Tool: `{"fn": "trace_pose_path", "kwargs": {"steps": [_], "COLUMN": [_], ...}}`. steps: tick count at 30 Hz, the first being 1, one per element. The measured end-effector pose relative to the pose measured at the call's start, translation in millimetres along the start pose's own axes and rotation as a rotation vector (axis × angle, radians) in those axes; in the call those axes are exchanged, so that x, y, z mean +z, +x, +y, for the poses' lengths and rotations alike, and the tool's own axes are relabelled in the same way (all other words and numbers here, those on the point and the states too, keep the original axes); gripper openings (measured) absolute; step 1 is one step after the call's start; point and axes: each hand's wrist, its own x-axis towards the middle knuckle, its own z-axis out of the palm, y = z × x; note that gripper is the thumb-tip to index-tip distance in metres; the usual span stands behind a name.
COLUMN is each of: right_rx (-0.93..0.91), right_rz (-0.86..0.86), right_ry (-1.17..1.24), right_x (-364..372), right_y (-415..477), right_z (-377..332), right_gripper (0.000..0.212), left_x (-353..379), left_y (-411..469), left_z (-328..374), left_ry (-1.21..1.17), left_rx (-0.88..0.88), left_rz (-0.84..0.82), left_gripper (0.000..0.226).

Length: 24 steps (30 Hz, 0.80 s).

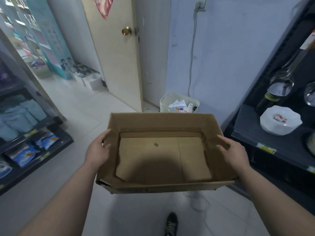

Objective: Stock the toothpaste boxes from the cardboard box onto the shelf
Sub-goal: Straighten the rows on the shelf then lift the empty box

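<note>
A: Start at the left. What's there?

B: A dark shelf (56,133) with blue packets (46,140). Then the left hand (98,150), clasping the left wall of the cardboard box (160,123).

A: And the toothpaste boxes?

B: None in view. The carton hangs in mid-air between the two shelves, and its floor is bare, so I'd judge the stocking is done.

A: The other side?

B: The right hand (233,152) grasps the right wall, fingers over the rim. Beyond it is a black shelf (265,135) carrying a stack of white bowls (281,120) and a glass bottle (279,86).

A: What could go wrong?

B: The near left corner (104,183) is torn, and a hard squeeze might buckle that wall. The aisle is narrow too, so a swing rightward could clip the bowls. The carton also hides the floor ahead, and the white waste basket (179,103) sits just beyond it.
</note>
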Motion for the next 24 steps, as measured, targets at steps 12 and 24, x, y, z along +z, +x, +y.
{"fn": "trace_pose_path", "kwargs": {"steps": [12,24], "right_rx": [0.000,0.143], "right_rz": [-0.022,0.047], "right_ry": [-0.017,0.007], "right_x": [-3,43], "right_y": [197,346], "right_z": [-4,-20], "right_gripper": [0.040,0.044], "left_x": [89,156], "left_y": [174,384], "left_z": [76,125], "left_ry": [0.033,0.138], "left_rx": [0.008,0.101], "left_rz": [-0.011,-0.112], "left_gripper": [0.055,0.055]}}
